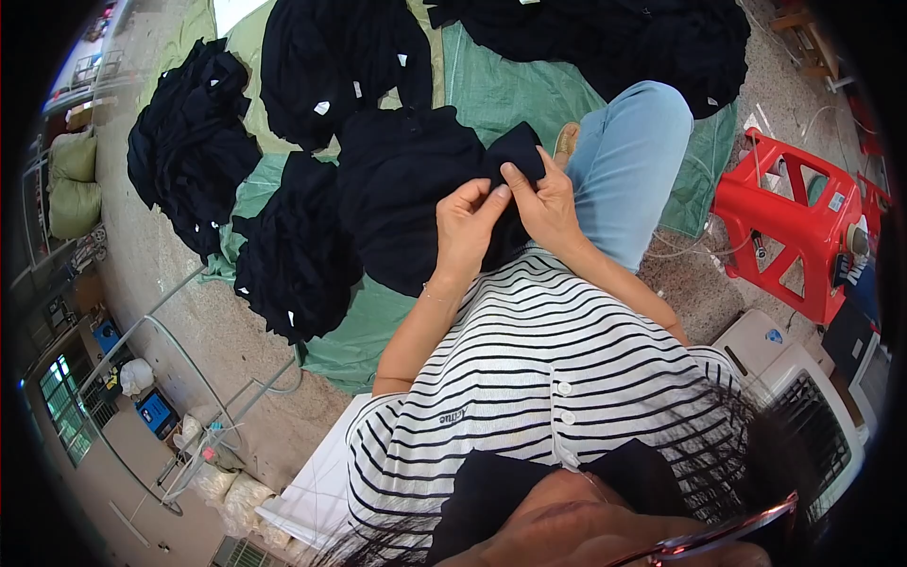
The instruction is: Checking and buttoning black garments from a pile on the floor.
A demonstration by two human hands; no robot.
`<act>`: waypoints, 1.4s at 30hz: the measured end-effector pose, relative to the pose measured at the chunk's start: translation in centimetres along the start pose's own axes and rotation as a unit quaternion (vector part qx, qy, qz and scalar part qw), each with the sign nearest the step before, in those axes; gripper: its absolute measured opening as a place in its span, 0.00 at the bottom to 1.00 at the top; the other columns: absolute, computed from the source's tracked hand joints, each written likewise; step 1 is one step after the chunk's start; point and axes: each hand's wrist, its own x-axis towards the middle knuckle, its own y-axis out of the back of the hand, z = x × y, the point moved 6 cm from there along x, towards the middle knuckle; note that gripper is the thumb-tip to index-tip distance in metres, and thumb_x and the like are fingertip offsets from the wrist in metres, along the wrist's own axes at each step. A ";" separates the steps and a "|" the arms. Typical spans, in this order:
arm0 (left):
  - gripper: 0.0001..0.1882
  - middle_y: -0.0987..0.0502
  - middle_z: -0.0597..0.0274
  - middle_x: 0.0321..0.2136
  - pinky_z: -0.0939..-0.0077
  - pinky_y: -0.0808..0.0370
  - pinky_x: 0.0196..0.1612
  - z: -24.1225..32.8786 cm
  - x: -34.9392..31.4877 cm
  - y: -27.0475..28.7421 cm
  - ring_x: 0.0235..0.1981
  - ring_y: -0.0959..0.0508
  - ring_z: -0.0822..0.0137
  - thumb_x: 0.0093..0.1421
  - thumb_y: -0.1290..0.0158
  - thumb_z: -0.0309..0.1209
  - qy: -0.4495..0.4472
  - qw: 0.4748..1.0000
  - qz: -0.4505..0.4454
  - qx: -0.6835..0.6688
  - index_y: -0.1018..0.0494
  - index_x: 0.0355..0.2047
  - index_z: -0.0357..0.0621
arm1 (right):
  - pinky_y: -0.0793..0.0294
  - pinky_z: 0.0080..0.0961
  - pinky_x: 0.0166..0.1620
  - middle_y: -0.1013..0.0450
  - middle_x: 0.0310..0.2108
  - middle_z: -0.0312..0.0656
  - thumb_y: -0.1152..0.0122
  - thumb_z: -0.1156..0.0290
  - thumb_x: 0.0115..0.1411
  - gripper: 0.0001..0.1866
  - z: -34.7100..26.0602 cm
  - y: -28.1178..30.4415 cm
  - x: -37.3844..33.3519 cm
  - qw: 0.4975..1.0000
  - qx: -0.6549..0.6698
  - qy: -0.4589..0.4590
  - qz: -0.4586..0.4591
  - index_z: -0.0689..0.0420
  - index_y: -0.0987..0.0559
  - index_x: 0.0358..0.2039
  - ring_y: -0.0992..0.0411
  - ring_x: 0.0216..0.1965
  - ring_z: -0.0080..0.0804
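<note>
Left hand (463, 223) and right hand (550, 206) pinch dark cloth (516, 154) close together, apparently to steady one small section; a black fabric heap (402, 180) lies just left.

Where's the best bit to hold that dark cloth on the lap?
Perhaps the small raised flap of the dark cloth, coming from the striped shirt side. It sticks up from the spread-out rest, so thumb and fingers could pinch it; the left hand and right hand meet at its lower edge.
</note>
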 end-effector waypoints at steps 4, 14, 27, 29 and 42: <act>0.05 0.29 0.79 0.23 0.87 0.36 0.24 1.6 0.8 2.2 0.20 0.33 0.85 0.67 0.47 0.31 -0.006 0.978 0.096 -0.185 0.28 0.32 0.54 | 0.37 0.15 0.31 0.33 0.34 0.32 0.30 0.69 0.56 0.20 0.1 -0.5 -0.4 0.972 0.160 -0.106 -0.135 0.60 0.26 0.46 0.38 0.28 0.15; 0.08 0.33 0.80 0.22 0.89 0.41 0.28 4.0 1.8 4.1 0.24 0.39 0.85 0.62 0.41 0.25 -0.201 0.945 0.233 -0.111 0.27 0.26 0.41 | 0.32 0.18 0.31 0.27 0.29 0.35 0.34 0.80 0.54 0.05 -1.5 0.4 -0.6 0.989 0.067 0.050 -0.126 0.63 0.17 0.34 0.31 0.27 0.20; 0.05 0.29 0.78 0.23 0.90 0.41 0.26 1.7 1.8 4.0 0.23 0.35 0.86 0.61 0.41 0.26 -0.123 0.974 0.169 -0.089 0.23 0.31 0.36 | 0.37 0.17 0.36 0.31 0.28 0.27 0.35 0.79 0.57 0.04 -0.6 -0.2 -1.8 0.959 0.109 -0.100 -0.242 0.64 0.21 0.33 0.36 0.31 0.16; 0.04 0.29 0.78 0.23 0.90 0.41 0.26 1.5 1.8 3.7 0.23 0.35 0.86 0.61 0.40 0.25 -0.107 0.979 0.154 -0.082 0.23 0.31 0.36 | 0.33 0.14 0.37 0.28 0.30 0.28 0.34 0.76 0.57 0.06 -0.4 0.3 -1.9 0.966 0.151 -0.128 -0.169 0.64 0.20 0.33 0.32 0.32 0.15; 0.05 0.26 0.75 0.22 0.88 0.38 0.26 0.0 0.8 3.1 0.23 0.33 0.85 0.58 0.40 0.24 0.016 0.996 -0.080 -0.031 0.22 0.27 0.35 | 0.30 0.27 0.31 0.30 0.28 0.44 0.33 0.87 0.45 0.13 -3.6 0.3 -2.6 0.981 -0.110 0.116 -0.106 0.63 0.24 0.32 0.29 0.29 0.39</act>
